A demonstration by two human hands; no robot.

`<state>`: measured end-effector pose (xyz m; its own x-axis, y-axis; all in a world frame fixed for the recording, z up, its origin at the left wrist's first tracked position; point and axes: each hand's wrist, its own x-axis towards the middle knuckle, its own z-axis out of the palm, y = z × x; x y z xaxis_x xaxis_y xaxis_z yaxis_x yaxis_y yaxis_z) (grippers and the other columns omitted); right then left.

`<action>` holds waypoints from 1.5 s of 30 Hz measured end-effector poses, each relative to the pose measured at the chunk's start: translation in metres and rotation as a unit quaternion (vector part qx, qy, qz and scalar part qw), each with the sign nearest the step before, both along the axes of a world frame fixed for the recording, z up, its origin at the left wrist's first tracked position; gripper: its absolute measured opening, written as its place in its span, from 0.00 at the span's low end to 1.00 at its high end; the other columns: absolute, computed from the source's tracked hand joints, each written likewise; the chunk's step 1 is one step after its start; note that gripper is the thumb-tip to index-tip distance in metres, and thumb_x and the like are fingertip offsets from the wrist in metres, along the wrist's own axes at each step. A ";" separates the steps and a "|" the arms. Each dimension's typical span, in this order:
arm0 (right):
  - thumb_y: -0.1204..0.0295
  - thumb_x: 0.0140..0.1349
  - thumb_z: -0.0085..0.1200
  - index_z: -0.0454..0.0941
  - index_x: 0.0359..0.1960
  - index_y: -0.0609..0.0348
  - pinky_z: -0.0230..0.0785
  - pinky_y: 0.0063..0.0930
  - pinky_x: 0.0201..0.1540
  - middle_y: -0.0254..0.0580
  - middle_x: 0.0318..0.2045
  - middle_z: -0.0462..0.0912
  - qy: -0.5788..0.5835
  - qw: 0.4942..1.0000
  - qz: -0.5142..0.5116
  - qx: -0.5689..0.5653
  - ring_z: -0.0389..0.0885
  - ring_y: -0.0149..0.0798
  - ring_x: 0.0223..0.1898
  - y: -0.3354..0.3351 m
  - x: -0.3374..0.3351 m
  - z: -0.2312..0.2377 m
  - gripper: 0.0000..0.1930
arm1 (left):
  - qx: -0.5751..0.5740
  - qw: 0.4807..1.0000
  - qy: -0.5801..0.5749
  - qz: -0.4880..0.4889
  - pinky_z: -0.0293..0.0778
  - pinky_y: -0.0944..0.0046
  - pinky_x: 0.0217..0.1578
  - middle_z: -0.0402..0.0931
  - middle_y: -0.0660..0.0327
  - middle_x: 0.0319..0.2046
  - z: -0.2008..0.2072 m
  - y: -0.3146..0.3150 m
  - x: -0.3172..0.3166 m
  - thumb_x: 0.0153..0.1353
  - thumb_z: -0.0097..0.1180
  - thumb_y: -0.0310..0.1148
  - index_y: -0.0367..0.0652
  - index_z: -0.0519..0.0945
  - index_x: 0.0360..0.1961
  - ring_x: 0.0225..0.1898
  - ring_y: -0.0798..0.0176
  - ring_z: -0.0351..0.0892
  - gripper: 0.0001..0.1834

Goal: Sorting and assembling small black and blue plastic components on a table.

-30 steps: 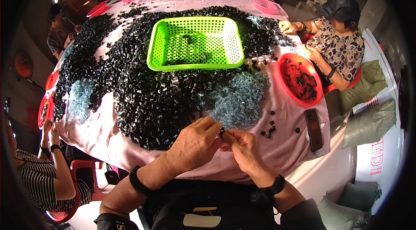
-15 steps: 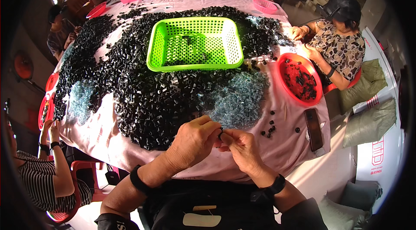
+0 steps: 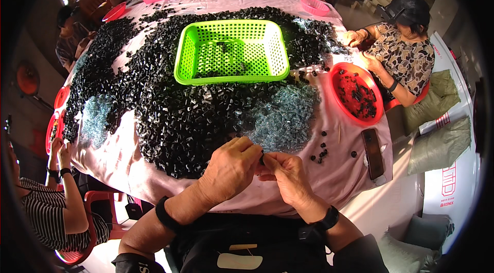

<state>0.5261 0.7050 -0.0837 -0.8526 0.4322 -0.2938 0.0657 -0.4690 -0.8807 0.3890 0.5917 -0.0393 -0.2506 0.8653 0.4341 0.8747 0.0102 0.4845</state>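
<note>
My left hand (image 3: 232,166) and my right hand (image 3: 287,176) meet over the near edge of the table, fingertips pinched together. Between them is a small black plastic part (image 3: 261,160), mostly covered by the fingers, so its exact kind does not show. Just beyond my left hand spreads a large heap of small black plastic pieces (image 3: 180,129). A pile of small clear bluish pieces (image 3: 283,118) lies right past my fingertips. Several loose black parts (image 3: 322,154) are scattered to the right of my right hand.
A green perforated basket (image 3: 231,75) sits amid the black heap. To the right are a red basin (image 3: 381,111) holding black pieces, a thin stick (image 3: 339,133) and a dark phone (image 3: 372,153). Co-workers sit at the right (image 3: 406,51) and left (image 3: 51,206) sides of the pink-covered table.
My hands stay in nearly the same place. My fingertips have shifted slightly around the small black part, which is now more covered.
</note>
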 end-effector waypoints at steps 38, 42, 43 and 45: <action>0.66 0.69 0.56 0.83 0.45 0.62 0.78 0.20 0.38 0.36 0.38 0.86 -0.026 0.999 0.012 -0.021 0.84 0.26 0.36 0.007 0.002 -0.002 0.12 | -0.004 0.999 0.033 -0.043 0.76 0.57 0.33 0.75 0.55 0.29 -0.007 0.000 0.004 0.45 0.66 0.26 0.36 0.78 0.34 0.31 0.51 0.77 0.13; 0.60 0.69 0.57 0.80 0.48 0.59 0.76 0.20 0.37 0.38 0.40 0.85 -0.035 0.999 0.008 0.001 0.85 0.29 0.38 0.021 0.013 -0.009 0.16 | -0.042 0.998 0.000 -0.038 0.76 0.56 0.32 0.75 0.54 0.29 -0.011 0.002 -0.002 0.47 0.67 0.27 0.37 0.78 0.35 0.32 0.50 0.78 0.14; 0.60 0.69 0.56 0.79 0.49 0.59 0.76 0.21 0.38 0.39 0.41 0.85 -0.054 0.998 -0.014 -0.038 0.85 0.31 0.39 0.022 0.013 -0.002 0.16 | -0.075 0.997 -0.008 -0.030 0.77 0.55 0.32 0.75 0.54 0.30 -0.014 0.003 -0.009 0.47 0.67 0.28 0.37 0.78 0.36 0.32 0.49 0.78 0.14; 0.59 0.70 0.55 0.78 0.49 0.58 0.75 0.23 0.41 0.41 0.41 0.85 -0.064 0.995 -0.042 -0.070 0.86 0.34 0.40 0.025 0.017 0.000 0.16 | -0.017 1.000 -0.007 0.022 0.77 0.55 0.30 0.77 0.51 0.29 -0.017 0.019 -0.037 0.48 0.66 0.26 0.36 0.78 0.38 0.30 0.49 0.80 0.15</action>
<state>0.5426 0.7304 -0.0838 -0.7671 0.4470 -0.4602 0.1284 -0.5958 -0.7928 0.3516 0.6109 -0.0560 -0.2944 0.8676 0.4007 0.8661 0.0650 0.4955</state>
